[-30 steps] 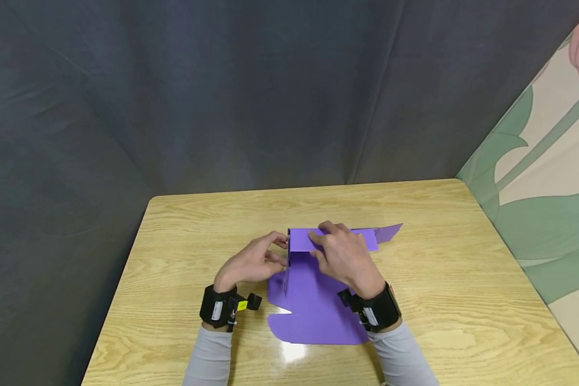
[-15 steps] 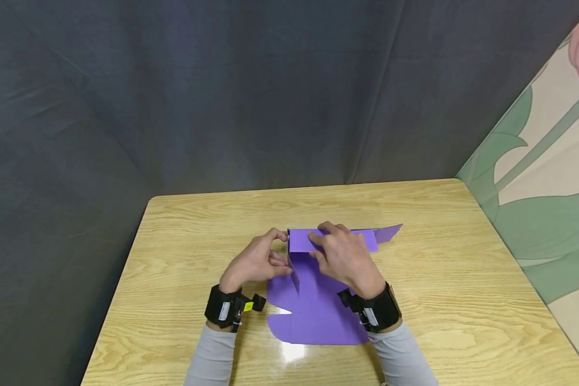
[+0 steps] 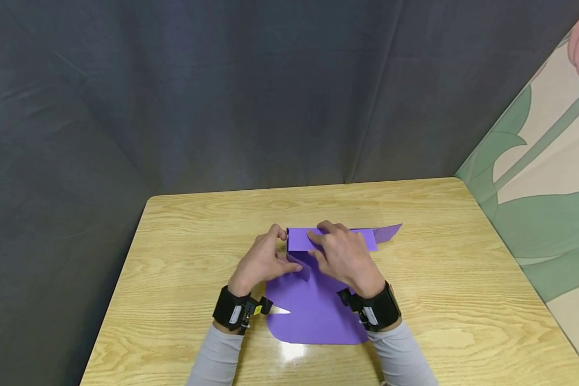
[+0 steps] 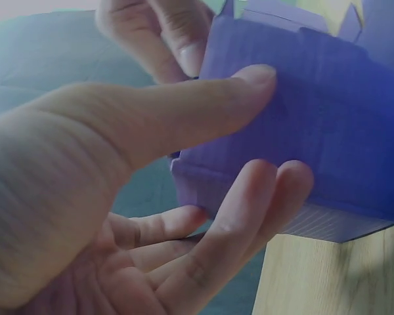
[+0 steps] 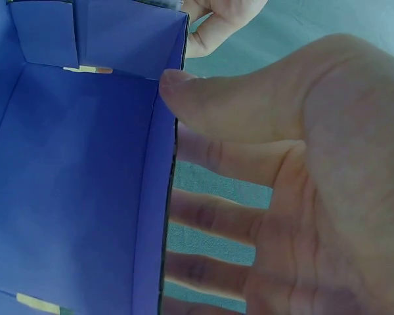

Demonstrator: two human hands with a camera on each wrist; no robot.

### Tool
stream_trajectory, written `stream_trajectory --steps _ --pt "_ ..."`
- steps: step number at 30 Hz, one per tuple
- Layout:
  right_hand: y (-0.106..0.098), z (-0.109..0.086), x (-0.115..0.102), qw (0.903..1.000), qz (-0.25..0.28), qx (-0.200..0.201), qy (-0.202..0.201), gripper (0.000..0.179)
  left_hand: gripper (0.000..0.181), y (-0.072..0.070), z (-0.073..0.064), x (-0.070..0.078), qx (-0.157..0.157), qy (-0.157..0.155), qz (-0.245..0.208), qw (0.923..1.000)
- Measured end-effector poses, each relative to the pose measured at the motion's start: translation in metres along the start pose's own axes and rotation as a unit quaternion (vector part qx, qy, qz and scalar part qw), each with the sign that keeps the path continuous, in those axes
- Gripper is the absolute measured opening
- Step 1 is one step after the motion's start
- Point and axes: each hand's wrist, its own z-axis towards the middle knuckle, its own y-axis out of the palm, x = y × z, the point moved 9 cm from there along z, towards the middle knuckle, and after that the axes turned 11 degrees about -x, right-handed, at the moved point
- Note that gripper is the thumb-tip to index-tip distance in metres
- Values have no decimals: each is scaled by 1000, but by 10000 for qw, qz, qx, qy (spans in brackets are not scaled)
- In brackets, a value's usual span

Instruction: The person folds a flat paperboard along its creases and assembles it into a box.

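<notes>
Box (image 3: pixel 281 292), purple card: lying part-folded on the table (image 3: pixel 198 230), near mid-width and toward the near side. Spreading a broad panel (image 3: pixel 323 321) flat toward the person, showing a notch (image 3: pixel 281 310) at its left edge. Bearing a raised strip (image 3: pixel 296 240) along the far side. Pointing a right flap (image 3: pixel 387 232) outward from the right end. Slanting a left flap (image 3: pixel 306 272) inward over the panel, just beneath the left thumb.

Left hand (image 3: pixel 260 262): pressing on the outer face of the box's left end with a straight thumb, touching near the far left corner with a bent finger; holding the hand released, fingers loose.

Right hand (image 3: pixel 347 254): grasping the strip, placing the thumb on the inner face and the fingers behind, per the right wrist view.

Straps (image 3: pixel 380 309), black: encircling both wrists. Sleeves (image 3: pixel 403 351), pale grey: covering both forearms.

Table, wood-grained: reflecting bright light just beside the box's near edge. Curtain (image 3: pixel 270 91), dark: hanging behind the table. Wall (image 3: pixel 550 145), at right: displaying painted green leaves and a pink bloom.
</notes>
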Motion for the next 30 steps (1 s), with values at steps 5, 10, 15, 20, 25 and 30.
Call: stream_trajectory --steps 5,10,15,20,25,30 --pt "1 0 0 9999 39 -120 13 39 57 1 2 2 158 39 186 9997" --pt "2 1 0 9997 92 -209 33 38 55 -1 1 6 398 254 468 9978" --pt "2 0 1 9997 124 -217 43 37 56 -3 -1 9 640 330 756 9945" --pt "2 0 1 9998 111 -168 31 36 57 -4 -1 10 852 263 994 9910" --pt "1 0 1 9999 67 -129 22 36 56 -5 -1 11 977 249 972 9901" --pt "-1 0 1 9999 75 -99 23 35 56 -5 0 10 1044 233 955 9897"
